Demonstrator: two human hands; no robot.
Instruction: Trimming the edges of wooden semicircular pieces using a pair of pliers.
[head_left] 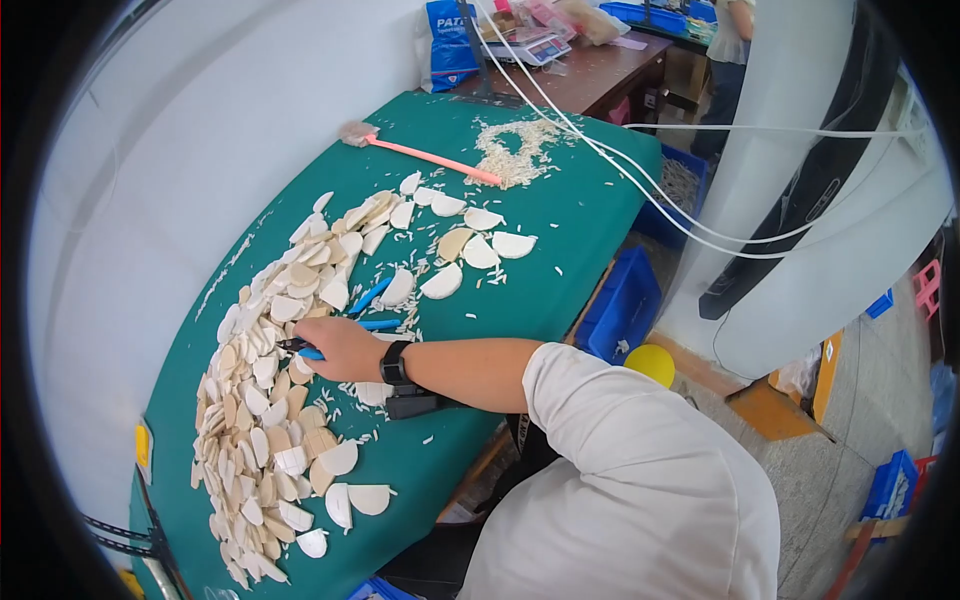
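Note:
My right hand (347, 348), with a black watch (395, 365) on the wrist, is closed around blue-handled pliers (311, 353). Their dark head pokes out past my fingers, over the edge of a long heap of cream, half-round flat pieces (255, 410). Just above the hand, two more blue handles (370, 296) show; whether they belong to the same tool I cannot tell. Loose half-round pieces (398, 288) and small white slivers lie around them on the green table (560, 290). My left hand is out of the picture.
An orange-handled brush (430, 157) lies near a pile of slivers (515, 165) at the far end. White cables (640, 170) hang across the table's right corner. Blue bins (620, 305) stand below the right edge. Another person (732, 50) stands at the back right.

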